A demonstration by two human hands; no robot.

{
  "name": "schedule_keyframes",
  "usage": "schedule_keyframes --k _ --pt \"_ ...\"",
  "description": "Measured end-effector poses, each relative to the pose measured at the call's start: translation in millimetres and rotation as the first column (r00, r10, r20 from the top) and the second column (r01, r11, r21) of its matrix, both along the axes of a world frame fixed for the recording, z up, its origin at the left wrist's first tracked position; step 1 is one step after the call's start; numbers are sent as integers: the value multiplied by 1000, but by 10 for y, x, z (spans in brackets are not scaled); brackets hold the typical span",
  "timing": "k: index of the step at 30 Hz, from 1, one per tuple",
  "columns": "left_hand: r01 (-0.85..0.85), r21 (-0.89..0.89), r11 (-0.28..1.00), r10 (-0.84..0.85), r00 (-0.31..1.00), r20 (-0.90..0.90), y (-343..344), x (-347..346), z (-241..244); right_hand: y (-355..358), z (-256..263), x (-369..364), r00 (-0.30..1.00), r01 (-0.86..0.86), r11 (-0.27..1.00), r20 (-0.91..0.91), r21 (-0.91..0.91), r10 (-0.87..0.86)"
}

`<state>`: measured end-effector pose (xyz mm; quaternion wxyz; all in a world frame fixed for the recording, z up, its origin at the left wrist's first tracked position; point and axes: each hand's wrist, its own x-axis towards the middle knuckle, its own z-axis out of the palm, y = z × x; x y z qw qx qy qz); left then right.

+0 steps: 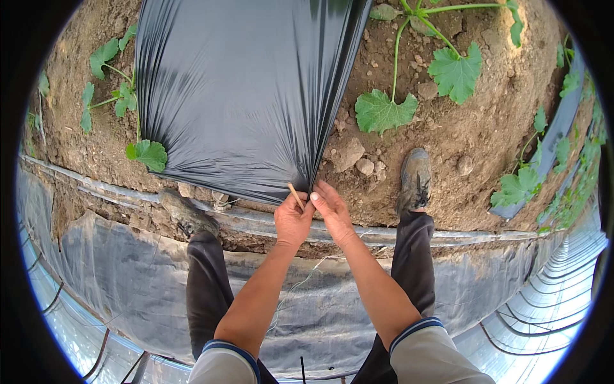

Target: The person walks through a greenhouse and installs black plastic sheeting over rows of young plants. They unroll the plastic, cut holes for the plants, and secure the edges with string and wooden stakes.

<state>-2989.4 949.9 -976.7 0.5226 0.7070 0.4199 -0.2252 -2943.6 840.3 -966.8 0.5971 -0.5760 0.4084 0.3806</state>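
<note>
A sheet of black plastic mulch film [230,96] is stretched over the soil, with its folds drawn together at the near right corner. My left hand [293,218] grips a thin wooden stick [296,197] that slants up beside this gathered corner, and its fingers also meet the film edge. Close against it, my right hand [333,211] pinches the film's corner between thumb and fingers. The fingertips of both hands nearly touch. The lower end of the stick is hidden in my left hand.
Squash-like leafy plants [386,113] grow on both sides of the film. Grey pipes [259,222] run across the soil between my shoes [415,180]. Clods [346,153] lie right of the corner. Plastic sheeting [120,269] and a loose string [297,284] are nearer me.
</note>
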Motion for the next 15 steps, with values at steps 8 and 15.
schedule_keyframes --k 8,15 --pt "-305 -206 930 308 951 -20 81 -107 198 -156 -206 885 269 -548 159 7 -821 963" --pt "-318 -220 922 327 945 6 29 -213 212 -489 -368 1086 300 -755 159 -119 -636 946"
